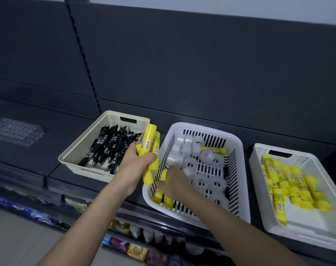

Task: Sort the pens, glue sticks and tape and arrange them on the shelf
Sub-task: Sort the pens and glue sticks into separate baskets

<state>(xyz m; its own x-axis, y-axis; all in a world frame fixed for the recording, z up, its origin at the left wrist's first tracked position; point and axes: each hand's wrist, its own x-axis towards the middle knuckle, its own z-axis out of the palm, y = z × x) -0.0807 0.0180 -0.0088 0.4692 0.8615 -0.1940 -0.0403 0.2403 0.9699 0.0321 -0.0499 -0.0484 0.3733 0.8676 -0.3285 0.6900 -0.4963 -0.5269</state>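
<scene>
**Left fist full, right still fishing**

Your left hand (136,162) is clenched round a bundle of glue sticks (149,143), above the slotted basket's (238,143) left rim. Your right hand (175,183) is down at its front-left corner over loose sticks (157,196); the fingers are hidden, so I can't tell the grip. Risk: adding more overloads the bundle and sticks drop among the tape rolls (201,181) or pens (109,146)

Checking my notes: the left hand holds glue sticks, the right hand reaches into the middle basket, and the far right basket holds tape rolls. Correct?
No. The head view shows the far right basket holds yellow glue sticks; the tape rolls lie in the middle basket.
</scene>
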